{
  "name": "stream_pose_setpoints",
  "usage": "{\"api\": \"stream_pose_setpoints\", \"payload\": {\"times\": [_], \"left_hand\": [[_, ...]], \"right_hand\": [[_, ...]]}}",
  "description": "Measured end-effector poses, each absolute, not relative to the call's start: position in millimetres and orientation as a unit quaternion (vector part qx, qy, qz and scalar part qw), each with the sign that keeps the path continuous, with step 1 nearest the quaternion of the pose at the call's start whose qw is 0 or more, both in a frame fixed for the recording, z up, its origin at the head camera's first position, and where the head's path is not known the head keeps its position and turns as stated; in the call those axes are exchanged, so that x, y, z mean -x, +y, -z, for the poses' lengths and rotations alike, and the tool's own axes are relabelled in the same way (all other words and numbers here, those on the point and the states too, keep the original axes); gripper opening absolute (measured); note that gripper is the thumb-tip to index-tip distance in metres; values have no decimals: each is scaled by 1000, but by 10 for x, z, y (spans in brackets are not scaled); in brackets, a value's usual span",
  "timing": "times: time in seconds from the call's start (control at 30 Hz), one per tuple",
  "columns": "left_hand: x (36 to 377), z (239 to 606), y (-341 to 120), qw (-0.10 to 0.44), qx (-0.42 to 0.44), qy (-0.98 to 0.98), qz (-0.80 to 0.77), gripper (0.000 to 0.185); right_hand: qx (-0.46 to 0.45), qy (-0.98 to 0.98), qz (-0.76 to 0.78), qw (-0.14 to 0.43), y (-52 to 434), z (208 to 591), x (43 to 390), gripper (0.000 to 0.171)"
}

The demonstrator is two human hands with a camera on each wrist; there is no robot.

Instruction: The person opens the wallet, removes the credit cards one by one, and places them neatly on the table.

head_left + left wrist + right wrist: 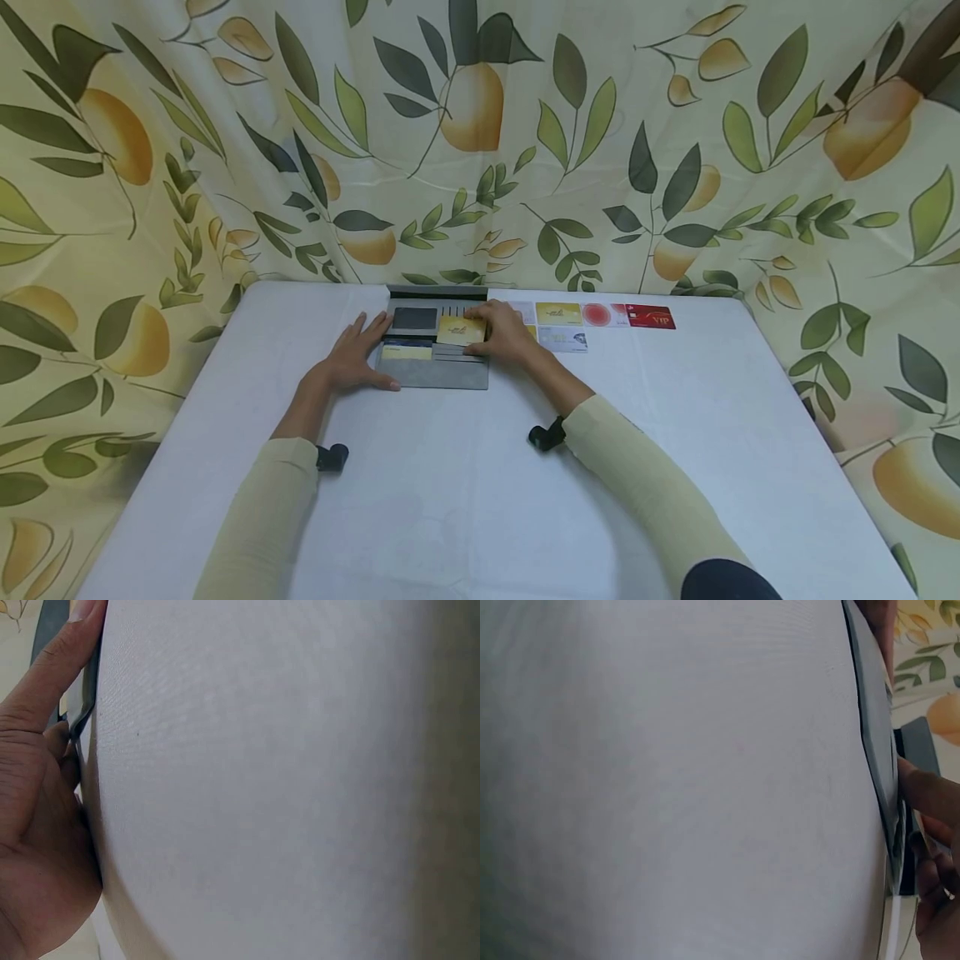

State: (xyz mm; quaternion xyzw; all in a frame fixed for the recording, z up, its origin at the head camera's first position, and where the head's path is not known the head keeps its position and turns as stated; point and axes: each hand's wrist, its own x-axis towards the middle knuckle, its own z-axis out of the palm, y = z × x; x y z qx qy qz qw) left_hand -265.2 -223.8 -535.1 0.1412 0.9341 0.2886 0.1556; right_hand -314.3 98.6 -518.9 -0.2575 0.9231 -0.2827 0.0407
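Observation:
A grey card wallet lies open on the white table, with a yellowish card in a lower left slot. My left hand lies flat with straight fingers on the wallet's left edge; the left wrist view shows its thumb against the wallet edge. My right hand pinches a gold card over the wallet's right slots. In the right wrist view the fingers touch the wallet edge.
Several loose cards lie in a row right of the wallet: a gold one, a red-and-white one, a red VIP card and a pale one. A leaf-and-fruit patterned curtain surrounds the table.

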Motion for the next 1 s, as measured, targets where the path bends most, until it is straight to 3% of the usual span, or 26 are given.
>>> {"api": "stream_pose_setpoints", "payload": {"times": [0.37,0.67,1.0], "left_hand": [[2649,5355,-2240,153,-139,935,-289,134],[2703,5466,-2280,147,-143,934,-292,137],[2635,5329,-2224,147,-137,935,-292,135]], "right_hand": [[222,947,231,17,997,5184,3124,69],[204,948,243,-10,1072,5175,3115,61],[207,945,253,-21,1213,5174,3085,61]]}}
